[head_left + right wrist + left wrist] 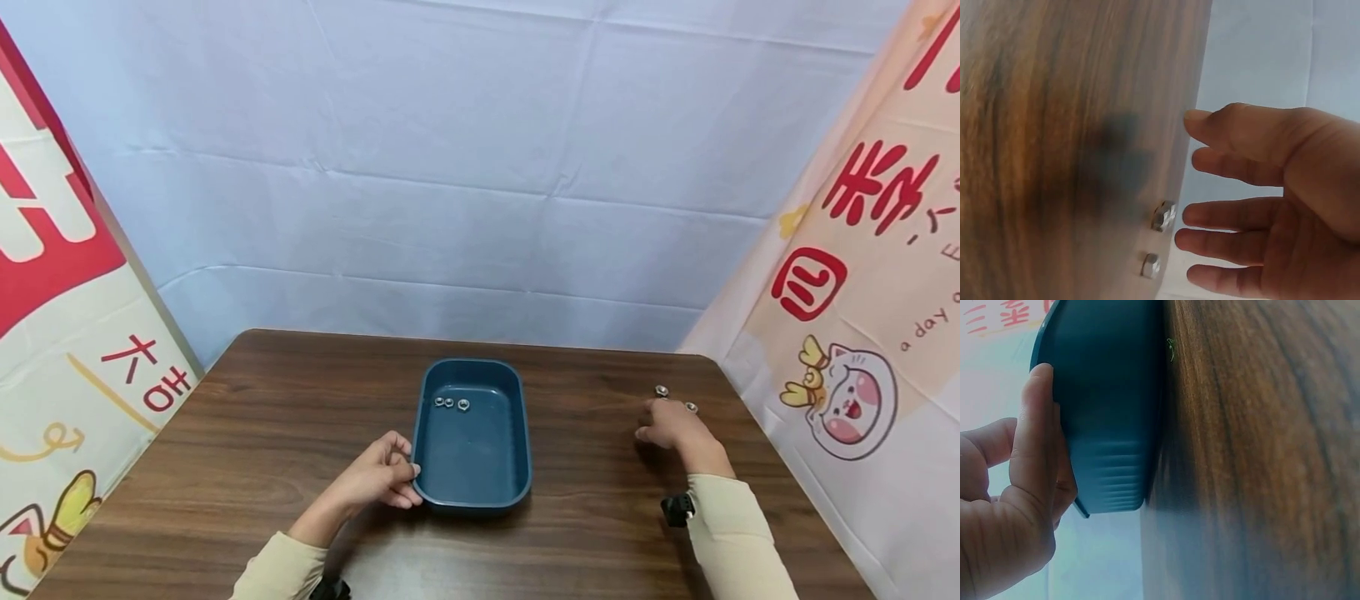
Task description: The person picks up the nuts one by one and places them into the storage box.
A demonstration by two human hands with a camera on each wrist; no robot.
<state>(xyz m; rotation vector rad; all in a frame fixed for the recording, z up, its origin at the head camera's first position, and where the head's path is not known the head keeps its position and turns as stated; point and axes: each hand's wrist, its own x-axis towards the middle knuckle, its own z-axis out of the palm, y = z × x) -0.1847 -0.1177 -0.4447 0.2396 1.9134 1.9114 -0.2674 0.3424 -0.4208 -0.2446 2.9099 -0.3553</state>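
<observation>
My left hand [382,473] grips the near left edge of a dark blue rectangular tray [472,493], thumb at the rim. Fingers touch the tray's outer wall in the left wrist view, partly covering it. Inside the tray, towards its far end, lie three small metal nuts [449,402]. Over on the right, my right hand [672,425] hovers above the table beside two more hex nuts, one beyond the fingers [661,391], the other [691,407] partly behind the hand. The right wrist view shows its fingers apart, holding nothing, with both nuts [1163,216] close to the fingertips.
The tray stands on a brown wood-grain table [300,392]. A pale cloth [450,208] hangs behind the table's far edge. Printed banners with red characters hang at the left [97,350] and right [900,317] sides.
</observation>
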